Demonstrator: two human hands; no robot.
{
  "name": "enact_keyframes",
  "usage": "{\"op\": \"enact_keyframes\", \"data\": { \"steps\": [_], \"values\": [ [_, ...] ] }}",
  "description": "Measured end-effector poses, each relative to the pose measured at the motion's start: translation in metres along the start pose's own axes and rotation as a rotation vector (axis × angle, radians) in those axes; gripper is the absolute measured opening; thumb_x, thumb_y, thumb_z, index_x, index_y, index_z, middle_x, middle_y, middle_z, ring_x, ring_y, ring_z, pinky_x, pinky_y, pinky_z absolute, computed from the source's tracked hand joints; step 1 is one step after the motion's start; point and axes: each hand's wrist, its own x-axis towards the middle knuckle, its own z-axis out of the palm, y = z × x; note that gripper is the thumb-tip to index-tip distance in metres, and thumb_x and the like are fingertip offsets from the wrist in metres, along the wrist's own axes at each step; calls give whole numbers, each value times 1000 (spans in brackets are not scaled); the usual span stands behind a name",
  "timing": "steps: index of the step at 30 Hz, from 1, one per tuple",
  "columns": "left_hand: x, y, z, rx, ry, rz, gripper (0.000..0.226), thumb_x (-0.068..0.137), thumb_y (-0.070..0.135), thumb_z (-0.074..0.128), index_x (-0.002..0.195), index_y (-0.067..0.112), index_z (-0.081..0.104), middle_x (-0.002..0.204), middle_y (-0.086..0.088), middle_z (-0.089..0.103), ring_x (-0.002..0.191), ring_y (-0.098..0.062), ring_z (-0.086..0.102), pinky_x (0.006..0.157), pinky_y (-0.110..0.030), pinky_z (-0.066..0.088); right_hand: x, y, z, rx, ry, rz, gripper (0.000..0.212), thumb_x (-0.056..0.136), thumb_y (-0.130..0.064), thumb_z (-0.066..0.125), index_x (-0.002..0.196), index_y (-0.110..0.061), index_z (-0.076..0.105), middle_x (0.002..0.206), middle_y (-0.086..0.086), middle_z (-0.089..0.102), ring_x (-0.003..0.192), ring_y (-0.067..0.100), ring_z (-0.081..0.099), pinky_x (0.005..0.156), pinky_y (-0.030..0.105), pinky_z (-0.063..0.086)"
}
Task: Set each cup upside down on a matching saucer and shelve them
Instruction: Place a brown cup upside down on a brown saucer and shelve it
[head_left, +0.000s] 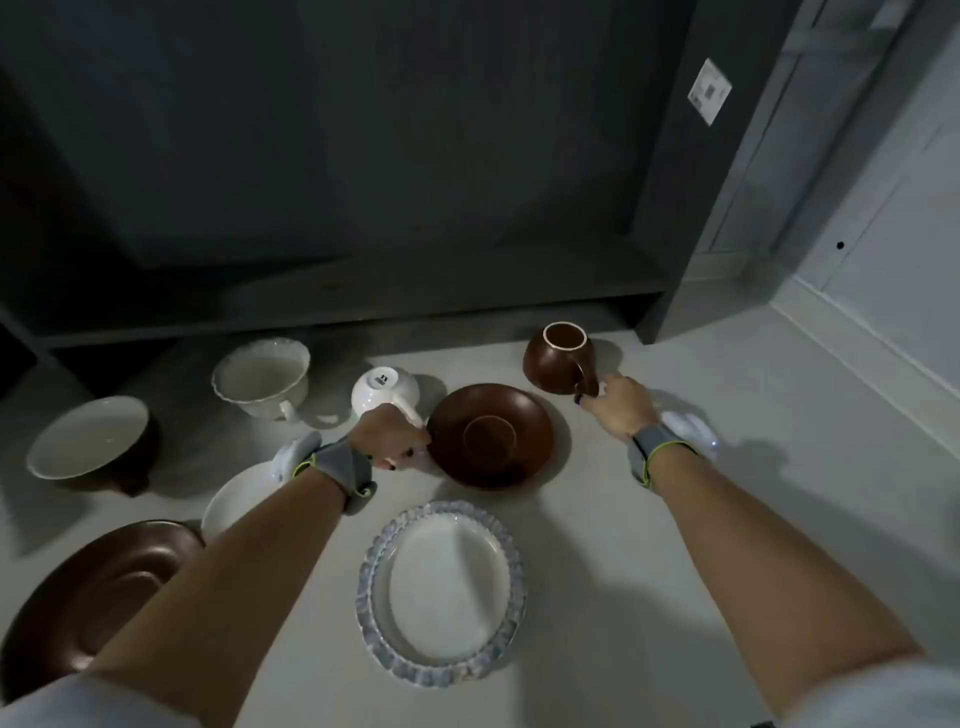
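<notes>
On the counter (597, 545), the brown saucer (491, 435) sits between both hands. The right hand (621, 405) grips the upside-down brown cup (558, 361) by its handle; the left hand (387, 434) pinches the inverted white cup's (382, 392) handle.

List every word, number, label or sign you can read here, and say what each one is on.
Small dark maker's mark on the upturned base of the white cup: too small and blurred to read.
Markings on the white wall plate, upper right: too blurred to read.
No other text shows on the cups, saucers or shelf.
</notes>
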Motion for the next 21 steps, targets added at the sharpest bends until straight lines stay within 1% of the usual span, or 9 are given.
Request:
{"op": "enact_keyframes", "data": {
  "steps": [1, 3, 5, 7, 9, 11, 13, 16, 21],
  "values": [
    [4, -1, 3, -16, 4, -1, 19, 85, 19, 60, 69, 11, 54, 86, -10, 62, 66, -17, 59, 47, -17, 47, 5, 0, 2, 4, -19, 13, 49, 88, -26, 59, 127, 3, 50, 133, 26, 52, 122, 39, 49, 96, 37, 41],
    [13, -2, 7, -59, 30, -26, 21, 85, 18, 61, 67, 12, 52, 72, -8, 62, 56, -13, 58, 39, -14, 47, 17, 1, 6, 25, -28, 35, 48, 88, -26, 59, 126, 1, 52, 131, 26, 53, 120, 40, 50, 94, 37, 42],
    [16, -1, 10, -85, 22, -35, 22, 86, 18, 61, 67, 10, 53, 62, -3, 60, 45, -9, 60, 39, -14, 47, 23, -1, 8, 49, -19, 28, 46, 88, -23, 59, 126, 1, 53, 130, 26, 54, 118, 40, 52, 93, 37, 43],
    [19, -1, 12, -104, 11, -42, 23, 86, 17, 61, 66, 8, 54, 51, -1, 62, 31, -4, 57, 37, -15, 48, 28, -3, 11, 59, 14, 18, 43, 88, -21, 58, 124, 2, 55, 128, 27, 56, 117, 41, 53, 92, 37, 44],
    [21, 0, 15, -132, -21, -59, 21, 88, 15, 58, 69, 7, 54, 44, -2, 63, 28, -4, 57, 35, -13, 47, 33, -5, 12, 60, 40, 19, 40, 89, -21, 57, 122, 3, 56, 125, 28, 59, 116, 41, 54, 91, 38, 45],
    [19, 0, 17, -170, -37, -72, 18, 89, 13, 55, 73, 7, 52, 53, -7, 64, 27, -5, 56, 35, -13, 47, 37, -5, 13, 41, 59, 30, 38, 91, -21, 55, 120, 4, 58, 124, 28, 60, 117, 41, 54, 92, 39, 45],
    [18, 2, 17, -236, -47, -80, 17, 91, 9, 52, 74, 8, 49, 65, -11, 59, 26, -5, 56, 34, -13, 47, 40, -5, 13, 9, 68, 33, 37, 91, -20, 54, 118, 5, 60, 123, 27, 61, 117, 41, 54, 92, 39, 45],
    [18, 4, 17, -300, -81, -98, 18, 92, 6, 49, 74, 6, 49, 68, -12, 57, 27, -7, 56, 34, -13, 47, 44, -4, 13, -17, 80, 41, 37, 91, -22, 54, 116, 4, 62, 121, 27, 63, 116, 41, 54, 93, 39, 45],
    [15, 4, 17, -345, -107, -118, 15, 93, 6, 48, 78, 4, 50, 69, -12, 59, 33, -9, 59, 39, -16, 50, 41, -5, 12, -20, 72, 40, 37, 92, -22, 53, 117, 3, 62, 120, 28, 63, 115, 42, 54, 95, 41, 45]
  ]
}}
